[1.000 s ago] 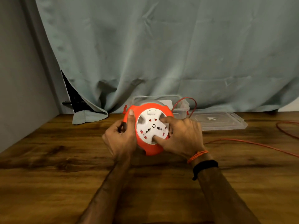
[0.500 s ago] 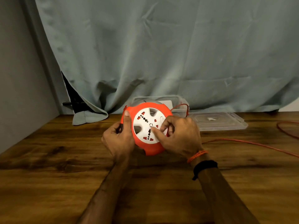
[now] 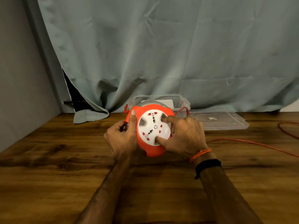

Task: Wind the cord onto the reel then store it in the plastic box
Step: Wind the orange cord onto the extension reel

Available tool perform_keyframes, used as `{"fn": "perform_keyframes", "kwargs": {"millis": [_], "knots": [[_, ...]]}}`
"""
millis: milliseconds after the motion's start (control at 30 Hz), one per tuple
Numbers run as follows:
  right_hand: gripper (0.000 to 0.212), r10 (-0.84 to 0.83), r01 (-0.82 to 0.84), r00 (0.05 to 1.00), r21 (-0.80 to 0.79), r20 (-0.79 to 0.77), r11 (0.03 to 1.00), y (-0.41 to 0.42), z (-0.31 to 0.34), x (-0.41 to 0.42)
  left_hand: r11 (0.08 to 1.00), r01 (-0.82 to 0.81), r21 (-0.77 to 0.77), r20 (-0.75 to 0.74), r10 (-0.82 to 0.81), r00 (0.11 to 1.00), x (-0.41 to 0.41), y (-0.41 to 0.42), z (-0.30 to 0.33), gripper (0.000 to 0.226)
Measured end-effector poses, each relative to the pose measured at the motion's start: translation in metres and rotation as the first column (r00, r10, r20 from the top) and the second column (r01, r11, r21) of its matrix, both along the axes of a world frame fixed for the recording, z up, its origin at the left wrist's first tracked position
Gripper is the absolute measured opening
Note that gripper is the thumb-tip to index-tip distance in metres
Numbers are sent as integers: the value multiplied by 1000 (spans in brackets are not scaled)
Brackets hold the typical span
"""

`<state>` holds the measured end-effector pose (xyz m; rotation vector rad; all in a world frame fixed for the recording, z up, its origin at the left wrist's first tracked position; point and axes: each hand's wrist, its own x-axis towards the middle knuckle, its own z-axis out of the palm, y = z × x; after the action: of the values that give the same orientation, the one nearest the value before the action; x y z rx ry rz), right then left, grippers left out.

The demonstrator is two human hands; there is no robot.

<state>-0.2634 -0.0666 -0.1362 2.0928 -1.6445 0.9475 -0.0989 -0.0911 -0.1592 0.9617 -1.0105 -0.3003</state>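
An orange cord reel [image 3: 152, 149] with a round white socket face [image 3: 153, 126] stands on edge on the wooden table, held between both hands. My left hand [image 3: 121, 136] grips its left rim, thumb up along the orange edge. My right hand [image 3: 182, 136] covers the right side, with thumb and forefinger curled into recesses of the white face. The orange cord [image 3: 252, 143] runs from behind my right hand across the table to the right. A clear plastic box [image 3: 182, 101] stands just behind the reel.
The box's clear lid [image 3: 226, 122] lies flat to the right of the box. A loop of orange cord [image 3: 286, 130] lies at the far right edge. A grey-green curtain [image 3: 161, 54] hangs behind the table; a grey wall stands on the left.
The white socket face has turned under my right fingers between frames, and the cord loop behind the reel has shifted. My left hand has kept its grip on the rim.
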Motion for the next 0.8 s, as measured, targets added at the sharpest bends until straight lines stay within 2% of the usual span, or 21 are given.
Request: {"fn": "perform_keyframes", "kwargs": {"millis": [133, 233, 400, 500, 567, 600, 700, 800], "knots": [[71, -147, 168, 973, -108, 180, 980, 3, -10, 28, 999, -44, -18, -25, 43, 999, -5, 3, 3, 30], [71, -170, 207, 959, -150, 225, 967, 4, -10, 39, 1000, 8, 4, -52, -8, 999, -5, 5, 3, 26], [65, -46, 68, 975, -97, 218, 993, 0, -3, 27, 999, -28, 34, -74, 30, 997, -2, 3, 6, 24], [39, 127, -107, 961, -95, 244, 990, 0, 5, 9, 999, -39, 29, -66, 41, 997, 1, 1, 5, 33], [20, 196, -181, 958, -88, 207, 979, 1, 9, 0, 999, -44, 12, -57, 45, 997, 2, 0, 3, 36], [22, 205, -194, 963, -73, 176, 978, 2, 10, -3, 999, -45, 3, -53, 45, 998, 2, 1, 4, 35], [54, 228, -229, 966, -3, 121, 973, 4, 12, -7, 1000, -18, -12, -54, 17, 998, 1, 4, 6, 30], [65, 217, -221, 975, 71, 56, 973, 4, 10, -6, 999, 36, -6, -44, -36, 998, 0, 4, 6, 25]]}}
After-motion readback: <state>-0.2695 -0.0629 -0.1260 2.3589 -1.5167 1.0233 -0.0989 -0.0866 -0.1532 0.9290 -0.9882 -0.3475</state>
